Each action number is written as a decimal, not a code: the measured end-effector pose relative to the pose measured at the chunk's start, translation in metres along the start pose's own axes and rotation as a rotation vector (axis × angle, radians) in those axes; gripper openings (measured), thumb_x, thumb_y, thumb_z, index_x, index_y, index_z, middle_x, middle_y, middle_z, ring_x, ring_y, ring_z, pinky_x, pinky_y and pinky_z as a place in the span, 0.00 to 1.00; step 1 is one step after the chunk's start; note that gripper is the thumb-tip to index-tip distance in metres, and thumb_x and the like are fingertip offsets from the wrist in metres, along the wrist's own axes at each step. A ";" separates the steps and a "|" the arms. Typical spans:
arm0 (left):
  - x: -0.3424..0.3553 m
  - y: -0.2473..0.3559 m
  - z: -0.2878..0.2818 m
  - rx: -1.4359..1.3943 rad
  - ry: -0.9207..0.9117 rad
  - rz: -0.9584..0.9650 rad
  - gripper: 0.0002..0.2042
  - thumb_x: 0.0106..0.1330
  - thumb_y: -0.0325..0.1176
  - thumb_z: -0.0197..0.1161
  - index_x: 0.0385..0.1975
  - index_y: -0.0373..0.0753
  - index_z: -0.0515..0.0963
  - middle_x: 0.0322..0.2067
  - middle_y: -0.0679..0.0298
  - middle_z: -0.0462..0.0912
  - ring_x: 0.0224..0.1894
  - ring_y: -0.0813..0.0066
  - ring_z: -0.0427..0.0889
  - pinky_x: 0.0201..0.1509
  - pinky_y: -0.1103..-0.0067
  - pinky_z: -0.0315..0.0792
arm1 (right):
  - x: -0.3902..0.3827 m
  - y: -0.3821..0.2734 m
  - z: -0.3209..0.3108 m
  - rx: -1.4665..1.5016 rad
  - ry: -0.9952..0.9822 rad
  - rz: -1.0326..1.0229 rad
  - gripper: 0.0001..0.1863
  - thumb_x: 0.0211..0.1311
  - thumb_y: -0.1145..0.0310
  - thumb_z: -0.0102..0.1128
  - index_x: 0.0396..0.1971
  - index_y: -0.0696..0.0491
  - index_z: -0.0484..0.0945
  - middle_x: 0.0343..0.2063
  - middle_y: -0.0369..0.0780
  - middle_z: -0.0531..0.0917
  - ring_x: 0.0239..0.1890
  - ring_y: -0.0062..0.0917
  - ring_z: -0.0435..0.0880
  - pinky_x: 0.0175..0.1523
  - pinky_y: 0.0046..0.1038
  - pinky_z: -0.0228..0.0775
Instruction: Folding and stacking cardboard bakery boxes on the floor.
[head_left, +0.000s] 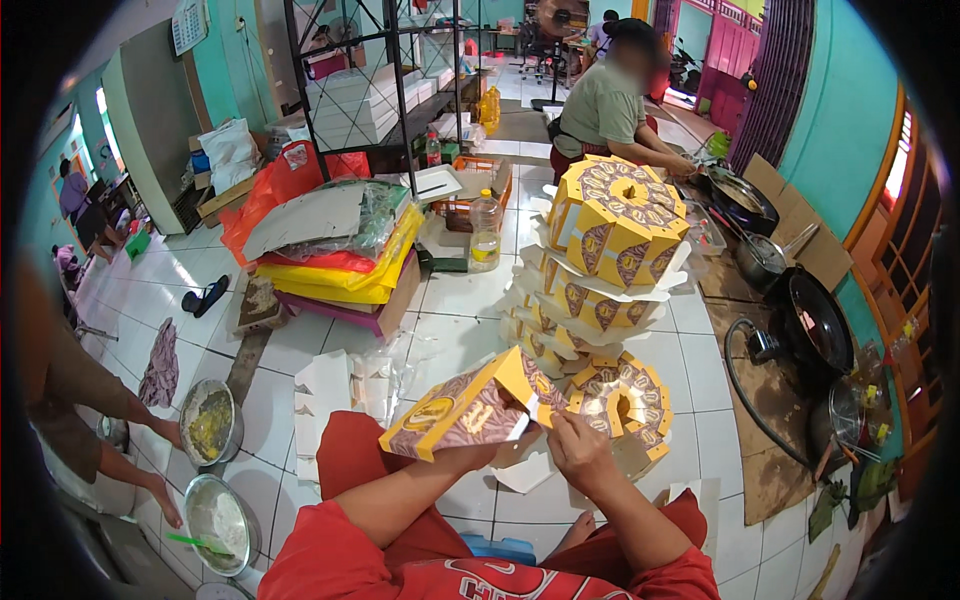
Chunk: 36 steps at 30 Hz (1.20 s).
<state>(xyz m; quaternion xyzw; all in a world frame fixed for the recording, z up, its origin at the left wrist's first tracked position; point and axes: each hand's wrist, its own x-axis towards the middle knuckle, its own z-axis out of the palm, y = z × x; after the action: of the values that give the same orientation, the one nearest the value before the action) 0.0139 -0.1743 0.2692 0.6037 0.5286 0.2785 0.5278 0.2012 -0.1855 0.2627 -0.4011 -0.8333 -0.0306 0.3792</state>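
Above my lap I hold a yellow and brown patterned cardboard box [455, 408], tilted, with its flaps partly up. My left hand [487, 455] supports it from below, its fingers mostly hidden by the cardboard. At the box's right end my right hand [580, 447] pinches a flap, fingers closed. Just beyond that hand, a ring of folded boxes [648, 400] of the same pattern sits low by the floor. Behind it rises a tall stack of such box rings [625, 235], with white flaps sticking out between the layers.
White unfolded cardboard [322, 400] lies left of my knee. A pile of yellow and red bags [350, 265] stands ahead-left. Metal bowls [212, 422] sit near another person's bare feet. At right are a black wok [815, 320] and a hose [735, 380]; a co-worker [605, 110] sits beyond the stack.
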 end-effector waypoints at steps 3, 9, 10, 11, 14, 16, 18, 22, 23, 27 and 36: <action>0.001 0.004 0.003 -0.086 -0.021 0.048 0.11 0.62 0.28 0.47 0.43 0.37 0.68 0.37 0.65 0.74 0.39 0.79 0.73 0.43 0.85 0.69 | 0.001 0.003 -0.003 0.018 -0.022 0.141 0.11 0.45 0.77 0.57 0.33 0.59 0.73 0.30 0.45 0.77 0.27 0.35 0.79 0.28 0.28 0.73; 0.015 -0.011 0.014 -0.259 -0.067 0.148 0.11 0.60 0.33 0.51 0.41 0.37 0.70 0.35 0.65 0.75 0.37 0.80 0.74 0.40 0.84 0.69 | 0.009 0.005 -0.013 0.022 -0.111 0.136 0.12 0.46 0.72 0.59 0.33 0.57 0.74 0.36 0.46 0.75 0.34 0.36 0.77 0.37 0.33 0.71; 0.018 -0.014 0.016 -0.286 -0.076 0.164 0.11 0.60 0.34 0.52 0.40 0.37 0.70 0.35 0.65 0.75 0.36 0.80 0.74 0.40 0.84 0.69 | 0.010 0.006 -0.016 0.002 -0.122 0.115 0.14 0.46 0.68 0.60 0.33 0.57 0.73 0.38 0.46 0.74 0.39 0.37 0.74 0.41 0.34 0.68; 0.020 -0.017 0.018 -0.313 -0.084 0.179 0.11 0.60 0.34 0.52 0.40 0.37 0.71 0.35 0.64 0.75 0.36 0.80 0.74 0.39 0.83 0.69 | 0.011 0.008 -0.019 -0.024 -0.127 0.097 0.16 0.45 0.65 0.61 0.33 0.57 0.72 0.41 0.46 0.73 0.44 0.37 0.72 0.45 0.35 0.66; 0.022 -0.023 0.026 -0.529 -0.188 0.044 0.11 0.61 0.35 0.52 0.40 0.38 0.70 0.36 0.64 0.75 0.36 0.79 0.74 0.39 0.84 0.69 | 0.013 0.013 -0.023 0.304 -0.202 0.305 0.19 0.45 0.62 0.62 0.34 0.57 0.70 0.45 0.47 0.69 0.47 0.40 0.68 0.50 0.35 0.61; 0.021 -0.025 0.031 -0.669 -0.248 -0.043 0.11 0.62 0.35 0.51 0.40 0.38 0.70 0.36 0.65 0.75 0.36 0.79 0.74 0.39 0.84 0.68 | 0.012 0.015 -0.024 0.356 -0.230 0.349 0.19 0.44 0.63 0.62 0.35 0.57 0.70 0.45 0.48 0.69 0.48 0.40 0.69 0.50 0.33 0.62; 0.021 -0.026 0.033 -0.955 -0.367 0.001 0.13 0.64 0.36 0.49 0.44 0.37 0.66 0.36 0.66 0.74 0.38 0.80 0.74 0.43 0.84 0.68 | 0.012 0.016 -0.024 0.409 -0.256 0.396 0.20 0.44 0.64 0.63 0.36 0.56 0.70 0.46 0.48 0.69 0.48 0.40 0.70 0.50 0.31 0.63; 0.019 -0.022 0.033 -0.863 -0.186 -0.292 0.16 0.65 0.38 0.48 0.48 0.39 0.62 0.37 0.64 0.74 0.39 0.79 0.74 0.47 0.82 0.69 | 0.012 0.011 -0.020 0.317 -0.264 0.356 0.22 0.45 0.62 0.62 0.39 0.56 0.69 0.46 0.48 0.68 0.48 0.40 0.69 0.50 0.33 0.62; 0.017 -0.020 0.034 -0.786 -0.165 -0.203 0.15 0.64 0.38 0.49 0.47 0.39 0.64 0.36 0.64 0.73 0.39 0.77 0.75 0.45 0.82 0.71 | 0.012 0.010 -0.019 0.292 -0.262 0.339 0.23 0.46 0.60 0.61 0.41 0.55 0.68 0.46 0.48 0.68 0.47 0.40 0.69 0.50 0.34 0.62; 0.010 -0.011 0.038 -0.809 -0.253 0.002 0.14 0.64 0.38 0.49 0.46 0.39 0.65 0.36 0.61 0.72 0.40 0.75 0.75 0.43 0.81 0.72 | 0.013 0.007 -0.016 0.058 -0.245 0.219 0.26 0.46 0.59 0.59 0.47 0.51 0.67 0.45 0.48 0.68 0.47 0.40 0.69 0.49 0.34 0.62; 0.013 -0.036 0.028 0.704 -0.276 0.383 0.24 0.59 0.44 0.52 0.53 0.40 0.61 0.51 0.54 0.66 0.54 0.61 0.64 0.56 0.70 0.57 | 0.014 0.035 -0.031 0.150 -0.341 0.560 0.26 0.46 0.59 0.60 0.47 0.52 0.71 0.45 0.48 0.71 0.46 0.39 0.72 0.49 0.32 0.64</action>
<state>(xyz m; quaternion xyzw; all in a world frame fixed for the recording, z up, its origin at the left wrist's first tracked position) 0.0302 -0.1762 0.2249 0.8661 0.3940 0.0907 0.2940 0.2390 -0.1636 0.2852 -0.5849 -0.7421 0.2037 0.2565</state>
